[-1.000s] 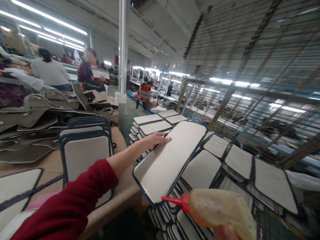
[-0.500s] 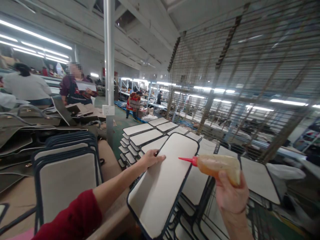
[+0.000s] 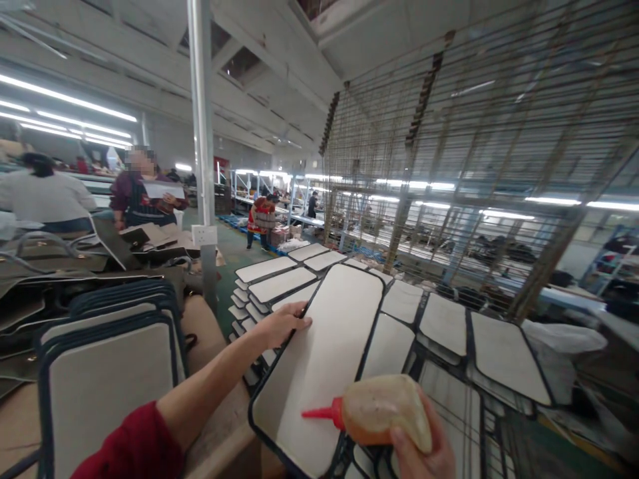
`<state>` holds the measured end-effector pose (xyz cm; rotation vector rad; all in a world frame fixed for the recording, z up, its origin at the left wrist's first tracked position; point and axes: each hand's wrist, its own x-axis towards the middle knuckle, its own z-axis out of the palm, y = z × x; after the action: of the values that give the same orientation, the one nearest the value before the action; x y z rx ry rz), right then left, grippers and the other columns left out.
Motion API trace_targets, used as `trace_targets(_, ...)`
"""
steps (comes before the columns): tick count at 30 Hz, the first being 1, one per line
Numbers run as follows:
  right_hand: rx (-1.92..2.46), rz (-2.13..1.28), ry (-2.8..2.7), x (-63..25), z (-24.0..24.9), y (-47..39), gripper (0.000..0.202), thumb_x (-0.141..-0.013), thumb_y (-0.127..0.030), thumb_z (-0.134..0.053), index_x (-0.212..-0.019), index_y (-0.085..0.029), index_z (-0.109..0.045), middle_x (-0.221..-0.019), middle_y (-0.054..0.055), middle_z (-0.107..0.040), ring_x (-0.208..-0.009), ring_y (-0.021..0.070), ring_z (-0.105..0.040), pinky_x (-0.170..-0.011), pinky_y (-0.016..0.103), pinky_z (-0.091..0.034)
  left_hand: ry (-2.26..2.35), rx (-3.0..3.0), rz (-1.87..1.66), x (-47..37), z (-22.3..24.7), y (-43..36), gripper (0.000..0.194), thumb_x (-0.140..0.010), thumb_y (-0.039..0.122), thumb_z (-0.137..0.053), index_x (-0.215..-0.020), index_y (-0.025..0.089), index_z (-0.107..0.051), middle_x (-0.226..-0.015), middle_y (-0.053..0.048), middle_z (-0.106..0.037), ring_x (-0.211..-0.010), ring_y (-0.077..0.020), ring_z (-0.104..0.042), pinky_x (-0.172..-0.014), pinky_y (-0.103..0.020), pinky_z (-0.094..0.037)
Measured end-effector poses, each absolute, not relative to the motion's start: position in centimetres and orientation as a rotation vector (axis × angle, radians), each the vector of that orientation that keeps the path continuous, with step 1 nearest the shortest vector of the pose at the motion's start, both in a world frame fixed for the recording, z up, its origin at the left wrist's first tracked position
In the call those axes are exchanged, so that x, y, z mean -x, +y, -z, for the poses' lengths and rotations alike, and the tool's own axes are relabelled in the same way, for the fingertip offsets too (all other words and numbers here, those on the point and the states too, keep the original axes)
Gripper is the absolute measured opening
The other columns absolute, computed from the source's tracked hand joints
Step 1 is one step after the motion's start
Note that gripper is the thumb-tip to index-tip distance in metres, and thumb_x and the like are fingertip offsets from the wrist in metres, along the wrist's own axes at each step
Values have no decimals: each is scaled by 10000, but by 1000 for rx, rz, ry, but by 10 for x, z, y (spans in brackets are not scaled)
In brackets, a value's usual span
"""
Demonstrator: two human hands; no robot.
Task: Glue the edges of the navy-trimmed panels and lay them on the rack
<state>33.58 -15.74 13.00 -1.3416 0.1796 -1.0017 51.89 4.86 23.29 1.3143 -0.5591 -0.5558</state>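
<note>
My left hand [image 3: 282, 324] grips the left edge of a long white panel with a dark blue rim [image 3: 324, 352], holding it flat over the wire rack. My right hand [image 3: 422, 452] is closed around a squeeze bottle of amber glue with a red nozzle [image 3: 372, 410]; the nozzle points left over the panel's near right edge. More white panels [image 3: 444, 322] lie side by side on the rack [image 3: 479, 399] just beyond.
A stack of the same blue-rimmed panels [image 3: 107, 372] stands on the brown table [image 3: 214, 399] at the left. A steel post [image 3: 202, 146] rises behind it. Other people [image 3: 142, 193] work at benches in the back left. Wire shelving [image 3: 474, 133] fills the right.
My right hand with the glue bottle has dropped from above the panel's far end to its near right edge. The view has tilted slightly; my left hand keeps its hold.
</note>
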Motion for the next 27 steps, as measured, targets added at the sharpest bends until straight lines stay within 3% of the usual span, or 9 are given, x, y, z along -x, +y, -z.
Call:
trace_targets(3,1340,1126,220,-345,-155,-177,656,-550,-385,-839,-1130,-171,-622,-991,90,-682,-880,249,-643,-769,334,-533,-542,-1382,506,-512,-233,45,502,-551,231,-763,-1033,139,-655,-913,-71,-708,-746,-205,-650,-658,-281,-503)
trace_targets(8,1220,1344,138,-379,-215,-221,692,-593,-468,-793,-1181,-191,-554,-1142,76,-614,-1009,232,-590,-970,426,-437,-658,-1373,576,-496,-236,35,457,-595,226,-745,-1039,150,-670,-946,-63,-709,-804,-210,-654,-707,-279,-507)
trace_targets(11,1303,1312,163,-372,-194,-212,657,-598,-406,-810,-1173,-182,-584,-1138,88,-632,-1028,247,-591,-981,428,-432,-709,-1326,655,-498,-239,28,477,-604,236,-746,-1065,148,-661,-937,-74,-714,-801,-226,-662,-709,-298,-512)
trace_targets(15,1438,1097,143,-344,-145,-178,622,-622,-383,-800,-1179,-181,-608,-1125,113,-663,-986,267,-640,-848,367,-528,-704,-1375,652,-508,-243,23,480,-597,224,-737,-1063,141,-662,-911,-75,-716,-793,-231,-664,-691,-297,-511)
trace_targets(17,1403,1133,179,-340,-149,-175,626,-591,-370,-820,-1154,-184,-619,-1100,106,-673,-938,256,-656,-790,331,-547,-737,-1389,649,-511,-244,22,471,-609,223,-734,-1068,140,-663,-923,-74,-714,-811,-232,-663,-713,-302,-511)
trace_targets(20,1191,1391,243,-347,-186,-191,673,-564,-427,-823,-1143,-170,-595,-1080,96,-658,-922,235,-634,-905,394,-493,-812,-1378,687,-513,-246,22,462,-638,230,-736,-1086,142,-662,-960,-78,-708,-842,-236,-661,-749,-314,-512)
trace_targets(23,1160,1498,266,-349,-207,-200,701,-570,-467,-811,-1170,-200,-566,-1134,64,-626,-968,205,-603,-971,380,-442,-865,-1312,764,-518,-244,21,463,-666,238,-725,-1114,148,-654,-978,-83,-708,-828,-233,-666,-740,-316,-519)
trace_targets(27,1296,1395,318,-330,-172,-171,566,-568,-370,-835,-1064,-174,-646,-962,79,-692,-866,249,-642,-792,369,-533,-858,-1268,828,-530,-236,20,484,-655,203,-725,-1131,154,-649,-958,-79,-720,-791,-222,-673,-720,-308,-532)
